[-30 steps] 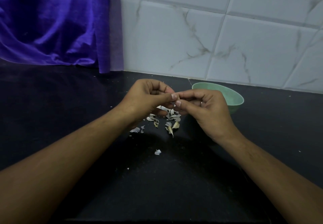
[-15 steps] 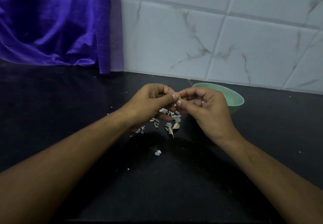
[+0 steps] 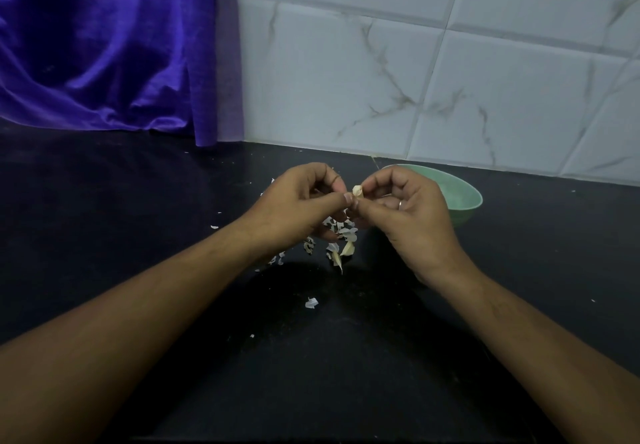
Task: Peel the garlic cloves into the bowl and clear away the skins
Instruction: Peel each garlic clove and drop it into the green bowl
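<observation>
Head view: the left hand (image 3: 298, 208) and right hand (image 3: 408, 215) both pinch one garlic clove (image 3: 357, 190), with the bowl (image 3: 467, 209) at its three o'clock. The clove is likely light, firm and slippery; grip its ends, as the papery skin tears.

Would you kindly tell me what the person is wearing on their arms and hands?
The left forearm and right forearm are bare: no sleeves, gloves or watch. The left hand wears nothing I can make out; the right hand has a thin, pale ring on one finger.
</observation>
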